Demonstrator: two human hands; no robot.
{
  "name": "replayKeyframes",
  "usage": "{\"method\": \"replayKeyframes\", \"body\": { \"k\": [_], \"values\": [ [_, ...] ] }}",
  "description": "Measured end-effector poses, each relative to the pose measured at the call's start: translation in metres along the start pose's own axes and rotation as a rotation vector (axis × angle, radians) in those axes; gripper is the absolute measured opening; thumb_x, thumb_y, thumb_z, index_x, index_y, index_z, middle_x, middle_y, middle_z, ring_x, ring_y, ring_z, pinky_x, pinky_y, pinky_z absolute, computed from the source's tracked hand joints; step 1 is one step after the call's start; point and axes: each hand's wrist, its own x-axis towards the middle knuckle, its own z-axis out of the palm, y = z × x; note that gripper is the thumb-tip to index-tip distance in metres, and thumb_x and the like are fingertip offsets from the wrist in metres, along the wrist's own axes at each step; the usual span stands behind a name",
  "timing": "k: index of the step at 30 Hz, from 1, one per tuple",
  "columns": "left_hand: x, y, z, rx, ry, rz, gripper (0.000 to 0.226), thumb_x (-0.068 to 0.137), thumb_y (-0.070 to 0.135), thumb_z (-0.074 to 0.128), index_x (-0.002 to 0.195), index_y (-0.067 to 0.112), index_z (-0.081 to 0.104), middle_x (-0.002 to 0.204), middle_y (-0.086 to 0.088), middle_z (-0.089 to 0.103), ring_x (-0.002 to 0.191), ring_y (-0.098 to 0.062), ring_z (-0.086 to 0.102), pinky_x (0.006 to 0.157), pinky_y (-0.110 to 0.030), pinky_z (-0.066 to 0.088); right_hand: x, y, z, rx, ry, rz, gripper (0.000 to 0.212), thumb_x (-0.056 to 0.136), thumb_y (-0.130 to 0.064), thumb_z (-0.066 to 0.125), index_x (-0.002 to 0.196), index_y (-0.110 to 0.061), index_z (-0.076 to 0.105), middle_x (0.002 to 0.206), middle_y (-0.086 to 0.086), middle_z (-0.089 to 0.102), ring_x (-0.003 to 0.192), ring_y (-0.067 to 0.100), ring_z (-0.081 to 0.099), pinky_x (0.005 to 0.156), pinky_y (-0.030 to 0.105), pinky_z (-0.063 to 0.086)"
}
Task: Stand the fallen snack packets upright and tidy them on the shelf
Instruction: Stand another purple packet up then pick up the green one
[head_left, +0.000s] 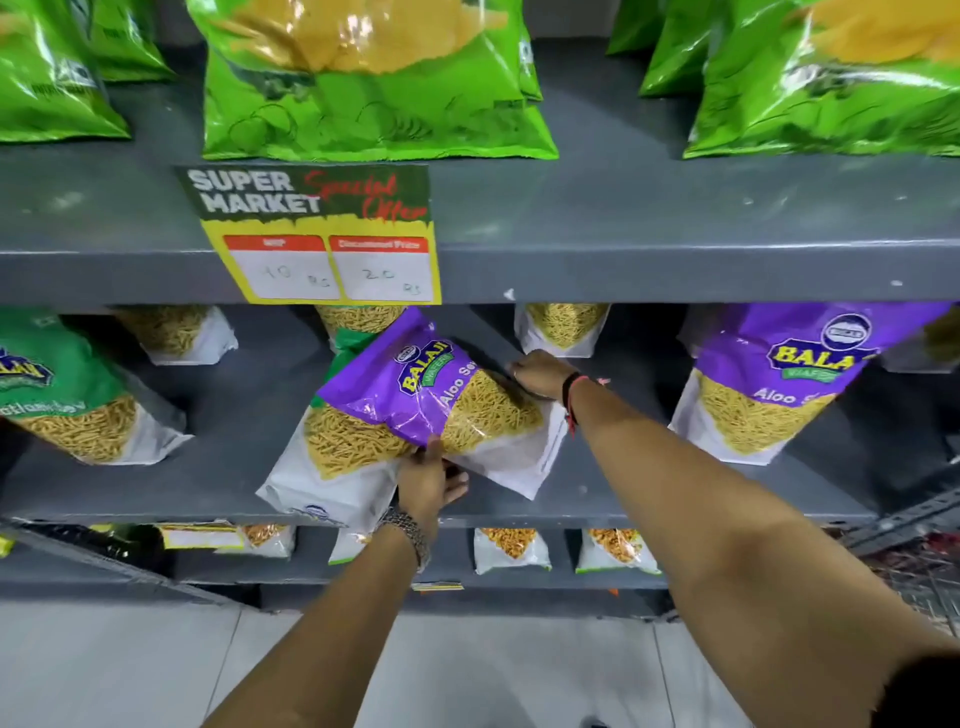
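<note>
— How far along?
— Midway. My left hand (428, 480) pinches the tilted purple Aloo Sev packet (441, 400) at frame centre on the middle shelf (623, 499); my right hand (540, 371) clasps its upper edge. Others lean.

grey metal shelving (675, 218), pale tiled floor (156, 665)

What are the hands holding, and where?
The purple snack packet. The left hand grips its lower edge, and the right hand holds its right side, behind it.
</note>
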Motion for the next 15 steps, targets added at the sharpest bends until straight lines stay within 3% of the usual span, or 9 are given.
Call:
{"method": "replayKeyframes", "body": {
  "k": [3, 4, 7, 8, 10, 11, 13, 15],
  "values": [
    [-0.001, -0.001, -0.002, -0.052, 0.004, 0.064, 0.023, 0.092, 0.025, 0.047, 0.079, 0.006, 0.05, 0.071, -0.012, 0.06, 0.064, -0.024, 0.06, 0.049, -0.026, 0.056, 0.003, 0.001, 0.009, 0.054, 0.025, 0.021, 0.018, 0.085, -0.018, 0.051, 0.078, -0.003, 0.059, 0.087, 0.016, 0.059, 0.08, 0.025, 0.052, 0.067, 0.029, 0.037],
    [-0.004, -0.001, -0.003, -0.077, -0.01, 0.087, 0.021, 0.093, 0.022, 0.046, 0.078, 0.007, 0.05, 0.073, -0.01, 0.06, 0.067, -0.024, 0.06, 0.051, -0.026, 0.057, 0.0, 0.003, 0.011, 0.066, 0.045, 0.029, 0.019, 0.085, -0.019, 0.053, 0.073, -0.004, 0.057, 0.083, 0.013, 0.058, 0.077, 0.024, 0.052, 0.066, 0.029, 0.037],
    [-0.01, -0.006, -0.012, -0.111, -0.064, 0.129, 0.011, 0.093, 0.018, 0.044, 0.088, 0.009, 0.048, 0.082, -0.006, 0.06, 0.074, -0.023, 0.061, 0.055, -0.024, 0.057, -0.017, 0.023, 0.017, 0.14, 0.096, 0.016, 0.033, 0.083, -0.032, 0.058, 0.084, -0.001, 0.067, 0.087, 0.009, 0.066, 0.079, 0.021, 0.054, 0.067, 0.029, 0.039],
    [-0.014, -0.009, -0.015, -0.103, -0.072, 0.146, 0.009, 0.093, 0.019, 0.045, 0.09, 0.011, 0.046, 0.084, -0.006, 0.059, 0.073, -0.023, 0.062, 0.055, -0.024, 0.057, -0.027, 0.031, 0.019, 0.213, 0.125, 0.034, 0.032, 0.082, -0.033, 0.06, 0.075, -0.002, 0.066, 0.076, 0.008, 0.067, 0.069, 0.021, 0.052, 0.059, 0.029, 0.036],
    [-0.022, -0.016, -0.022, -0.065, -0.077, 0.211, 0.011, 0.093, 0.023, 0.046, 0.087, 0.014, 0.043, 0.081, -0.006, 0.056, 0.064, -0.017, 0.062, 0.05, -0.021, 0.056, -0.057, 0.048, 0.022, 0.479, 0.182, 0.121, 0.031, 0.08, -0.024, 0.063, 0.054, -0.01, 0.054, 0.042, 0.0, 0.052, 0.048, 0.017, 0.039, 0.048, 0.028, 0.027],
    [-0.026, -0.019, -0.025, -0.04, -0.08, 0.257, 0.012, 0.093, 0.024, 0.046, 0.087, 0.015, 0.043, 0.077, -0.004, 0.053, 0.057, -0.012, 0.059, 0.047, -0.019, 0.052, -0.073, 0.057, 0.024, 0.598, 0.189, 0.172, 0.029, 0.081, -0.019, 0.063, 0.055, -0.013, 0.051, 0.037, -0.005, 0.048, 0.044, 0.014, 0.038, 0.045, 0.025, 0.027],
    [-0.036, -0.023, -0.029, 0.017, -0.111, 0.343, 0.013, 0.092, 0.027, 0.047, 0.086, 0.016, 0.044, 0.07, -0.002, 0.045, 0.056, -0.013, 0.049, 0.046, -0.017, 0.045, -0.109, 0.072, 0.028, 0.773, 0.171, 0.217, 0.011, 0.082, -0.017, 0.063, 0.072, -0.016, 0.058, 0.055, -0.002, 0.054, 0.05, 0.012, 0.045, 0.047, 0.02, 0.037],
    [-0.047, -0.023, -0.031, 0.108, -0.184, 0.406, 0.017, 0.091, 0.029, 0.048, 0.083, 0.016, 0.044, 0.071, -0.006, 0.041, 0.063, -0.018, 0.043, 0.051, -0.019, 0.043, -0.143, 0.086, 0.03, 0.843, 0.199, 0.23, 0.012, 0.084, -0.01, 0.059, 0.073, -0.016, 0.061, 0.065, 0.004, 0.051, 0.056, 0.014, 0.045, 0.05, 0.02, 0.039]
  ]
}}
